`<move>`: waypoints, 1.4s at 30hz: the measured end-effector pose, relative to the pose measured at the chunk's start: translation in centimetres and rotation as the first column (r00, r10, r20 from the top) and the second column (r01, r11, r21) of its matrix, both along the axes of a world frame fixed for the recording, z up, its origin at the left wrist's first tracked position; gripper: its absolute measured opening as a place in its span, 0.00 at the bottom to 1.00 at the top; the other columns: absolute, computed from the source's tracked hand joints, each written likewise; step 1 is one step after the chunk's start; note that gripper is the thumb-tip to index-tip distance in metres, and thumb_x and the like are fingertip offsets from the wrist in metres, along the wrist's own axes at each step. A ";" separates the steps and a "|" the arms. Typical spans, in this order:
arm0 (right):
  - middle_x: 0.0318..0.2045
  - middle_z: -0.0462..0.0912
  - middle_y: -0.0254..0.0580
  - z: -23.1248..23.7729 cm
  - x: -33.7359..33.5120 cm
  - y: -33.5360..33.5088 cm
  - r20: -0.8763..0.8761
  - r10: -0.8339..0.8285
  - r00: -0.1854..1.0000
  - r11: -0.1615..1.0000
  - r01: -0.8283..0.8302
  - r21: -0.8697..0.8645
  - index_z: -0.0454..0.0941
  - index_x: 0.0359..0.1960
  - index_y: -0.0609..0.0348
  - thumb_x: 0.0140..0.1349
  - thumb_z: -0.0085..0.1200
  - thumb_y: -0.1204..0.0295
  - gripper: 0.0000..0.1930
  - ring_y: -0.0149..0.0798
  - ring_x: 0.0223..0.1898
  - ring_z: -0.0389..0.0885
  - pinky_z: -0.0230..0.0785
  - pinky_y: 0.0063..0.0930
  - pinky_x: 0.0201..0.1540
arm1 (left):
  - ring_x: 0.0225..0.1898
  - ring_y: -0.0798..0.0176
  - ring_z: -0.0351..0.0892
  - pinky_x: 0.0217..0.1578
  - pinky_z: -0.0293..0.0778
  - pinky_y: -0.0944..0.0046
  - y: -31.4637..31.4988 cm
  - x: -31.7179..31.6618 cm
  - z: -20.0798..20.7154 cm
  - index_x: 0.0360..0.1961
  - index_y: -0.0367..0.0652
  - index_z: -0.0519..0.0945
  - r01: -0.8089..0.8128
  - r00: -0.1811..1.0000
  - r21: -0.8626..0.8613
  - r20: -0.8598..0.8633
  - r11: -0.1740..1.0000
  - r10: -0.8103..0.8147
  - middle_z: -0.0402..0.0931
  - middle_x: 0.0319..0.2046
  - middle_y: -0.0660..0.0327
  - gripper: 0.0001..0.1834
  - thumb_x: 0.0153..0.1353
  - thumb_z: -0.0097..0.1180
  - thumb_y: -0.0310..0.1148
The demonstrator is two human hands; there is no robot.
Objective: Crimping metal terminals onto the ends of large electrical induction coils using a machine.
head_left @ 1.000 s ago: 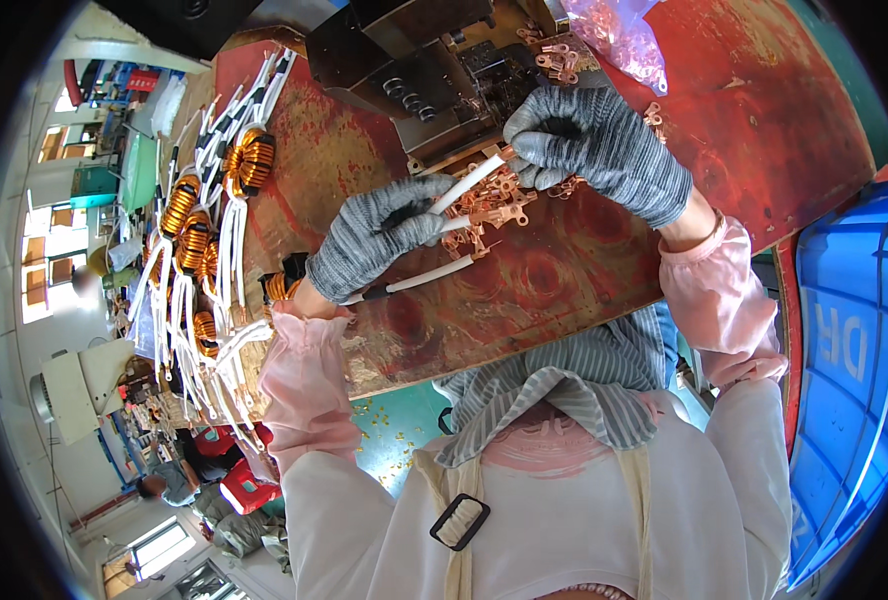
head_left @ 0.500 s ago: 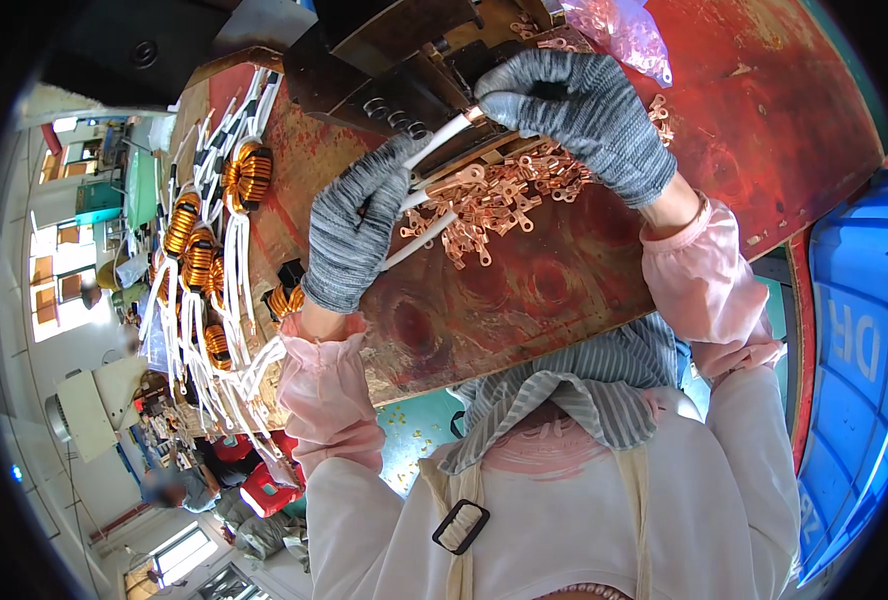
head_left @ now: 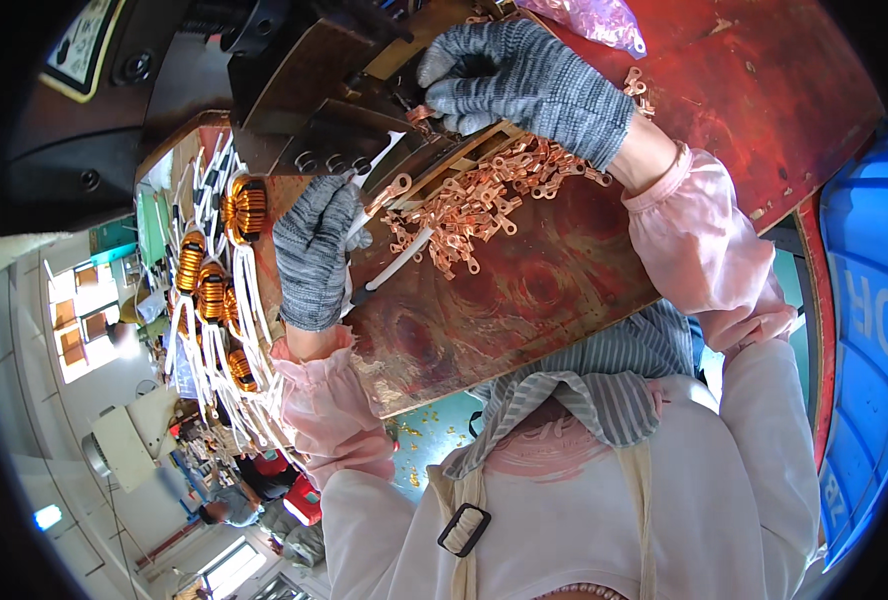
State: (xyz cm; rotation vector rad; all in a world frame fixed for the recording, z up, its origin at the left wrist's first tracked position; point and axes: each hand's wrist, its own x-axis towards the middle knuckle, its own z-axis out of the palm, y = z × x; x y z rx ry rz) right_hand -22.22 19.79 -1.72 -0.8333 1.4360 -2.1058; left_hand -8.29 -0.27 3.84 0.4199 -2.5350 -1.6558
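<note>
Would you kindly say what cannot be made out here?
In the head view:
Held white cable: partly hidden by the left hand.
Right hand: its back hides the palm.
Plastic bag: cut off by the top edge.
Blue container: cut off by the right rim.
Distant person: too small for detail.

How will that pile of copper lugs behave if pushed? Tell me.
The copper lugs would probably scatter, since they lie loose and jumbled. Each is likely stiff, given its metallic sheen. They'd likely slide rather than roll, having flat ring ends.
</note>
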 end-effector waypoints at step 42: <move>0.30 0.77 0.34 2.7 1.7 2.5 -0.163 -0.399 0.903 0.903 0.417 0.104 0.73 0.39 0.65 0.58 0.51 0.66 0.14 0.24 0.31 0.75 0.70 0.16 0.34 | 0.35 0.69 0.77 0.35 0.73 0.70 1.5 0.9 1.5 0.46 0.38 0.74 0.415 0.905 -0.288 0.029 0.863 -0.425 0.77 0.36 0.57 0.16 0.58 0.50 0.34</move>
